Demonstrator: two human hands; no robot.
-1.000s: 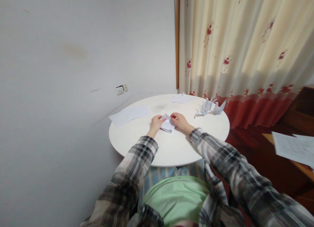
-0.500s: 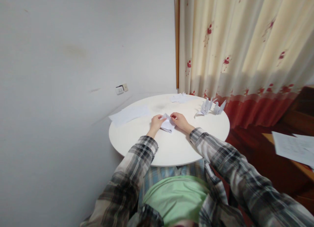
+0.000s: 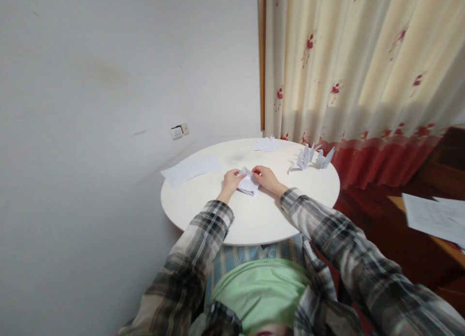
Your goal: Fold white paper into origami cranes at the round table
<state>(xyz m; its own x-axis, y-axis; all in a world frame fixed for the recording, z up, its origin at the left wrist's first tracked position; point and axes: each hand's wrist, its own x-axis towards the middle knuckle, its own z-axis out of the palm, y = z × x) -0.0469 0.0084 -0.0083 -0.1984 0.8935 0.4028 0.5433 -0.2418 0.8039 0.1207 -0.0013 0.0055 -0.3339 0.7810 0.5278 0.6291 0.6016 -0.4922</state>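
A small folded sheet of white paper (image 3: pixel 248 184) lies near the middle of the round white table (image 3: pixel 261 224), its layers showing at the near edge. My left hand (image 3: pixel 231 181) grips its left side between thumb and fingers. On the opposite side, my right hand (image 3: pixel 265 176) pinches the paper's upper right edge. Both hands rest low, close to the tabletop. The finer creases are too small to make out.
Folded paper cranes (image 3: pixel 305 157) stand at the table's right edge. Flat white sheets (image 3: pixel 192 168) lie at the left, and more paper pieces (image 3: pixel 269 144) at the back. A wall socket (image 3: pixel 177 133) and a floral curtain (image 3: pixel 337 88) are beyond. Printed sheets (image 3: pixel 428 216) lie at far right.
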